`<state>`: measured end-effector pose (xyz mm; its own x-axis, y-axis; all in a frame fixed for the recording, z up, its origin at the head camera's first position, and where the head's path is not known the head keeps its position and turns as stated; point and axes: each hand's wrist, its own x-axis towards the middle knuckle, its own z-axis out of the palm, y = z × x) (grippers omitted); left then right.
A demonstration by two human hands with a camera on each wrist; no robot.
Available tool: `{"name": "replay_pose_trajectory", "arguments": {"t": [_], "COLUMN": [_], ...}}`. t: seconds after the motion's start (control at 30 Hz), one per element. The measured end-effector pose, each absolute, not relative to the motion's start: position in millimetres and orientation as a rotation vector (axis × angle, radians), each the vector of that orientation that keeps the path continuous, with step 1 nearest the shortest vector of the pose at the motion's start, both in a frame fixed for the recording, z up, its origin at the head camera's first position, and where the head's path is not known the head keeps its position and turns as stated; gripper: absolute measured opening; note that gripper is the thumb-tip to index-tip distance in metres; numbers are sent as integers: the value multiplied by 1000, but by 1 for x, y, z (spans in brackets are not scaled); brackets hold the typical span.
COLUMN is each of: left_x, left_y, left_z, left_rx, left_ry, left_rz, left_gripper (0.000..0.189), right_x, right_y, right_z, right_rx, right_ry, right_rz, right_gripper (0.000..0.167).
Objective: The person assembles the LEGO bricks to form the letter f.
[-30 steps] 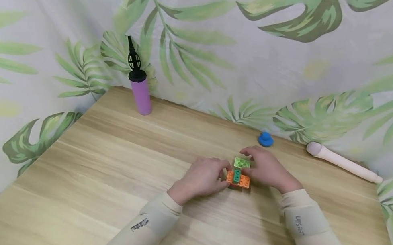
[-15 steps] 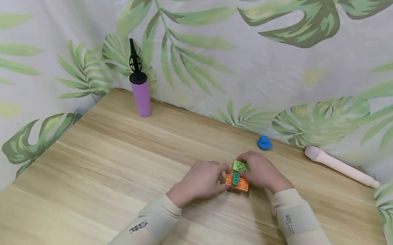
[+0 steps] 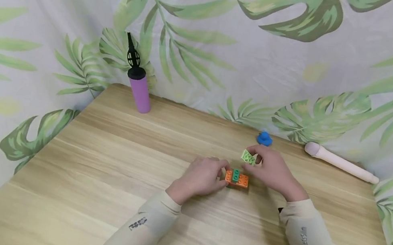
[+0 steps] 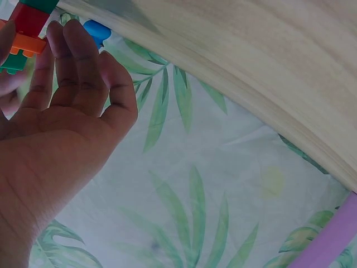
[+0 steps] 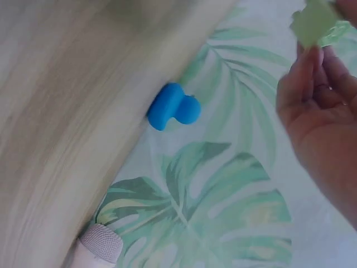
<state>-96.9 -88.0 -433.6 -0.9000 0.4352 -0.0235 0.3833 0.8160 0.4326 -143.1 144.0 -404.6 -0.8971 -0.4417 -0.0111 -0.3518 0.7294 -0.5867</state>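
Observation:
My left hand (image 3: 203, 177) pinches the left end of a stack of toy building bricks. On top, in the head view, a small dark green brick (image 3: 235, 175) sits across an orange brick (image 3: 242, 180). Under the orange one, the left wrist view shows a red brick (image 4: 34, 20), with more dark green at the stack's base. Just behind and right of the stack, my right hand (image 3: 272, 171) holds a light green brick (image 3: 248, 157) between thumb and fingers, tilted with its studs showing. The same light green brick (image 5: 315, 23) is partly cut off in the right wrist view.
A blue rubber duck (image 3: 264, 138) stands near the table's (image 3: 104, 160) back edge, behind my right hand. To its right lies a pale pink microphone (image 3: 341, 162). At the back left corner stands a purple hand pump (image 3: 139, 93) with a black nozzle. A leaf-patterned cloth (image 3: 197, 50) hangs behind.
My right hand has gripped the light green brick and lifted it off the stack, up and back to the right, tilting it. The left hand has kept its hold on the orange brick.

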Motion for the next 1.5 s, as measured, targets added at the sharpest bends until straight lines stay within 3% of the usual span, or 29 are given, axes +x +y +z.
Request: {"name": "replay_pose_trajectory", "arguments": {"t": [0.33,0.63,1.07,1.5], "left_x": [-97,-98,-99,-97], "left_y": [-90,-88,-88,-88], "left_z": [-434,-435,-433,-434], "left_rx": [655,661,676,662], "left_ry": [2888,2880,2895,2899], "left_rz": [651,644,656,642], "left_gripper": [30,32,28,29], "right_x": [-117,-112,-111,-107], "right_y": [145,140,152,150], "right_z": [-394,-409,-411,-409], "right_rx": [-595,-657,-641,-788], "right_ry": [2492,2594,2643,2685], "right_rz": [-1356,-1290,-1177,-1134], "right_gripper": [43,28,29,30]}}
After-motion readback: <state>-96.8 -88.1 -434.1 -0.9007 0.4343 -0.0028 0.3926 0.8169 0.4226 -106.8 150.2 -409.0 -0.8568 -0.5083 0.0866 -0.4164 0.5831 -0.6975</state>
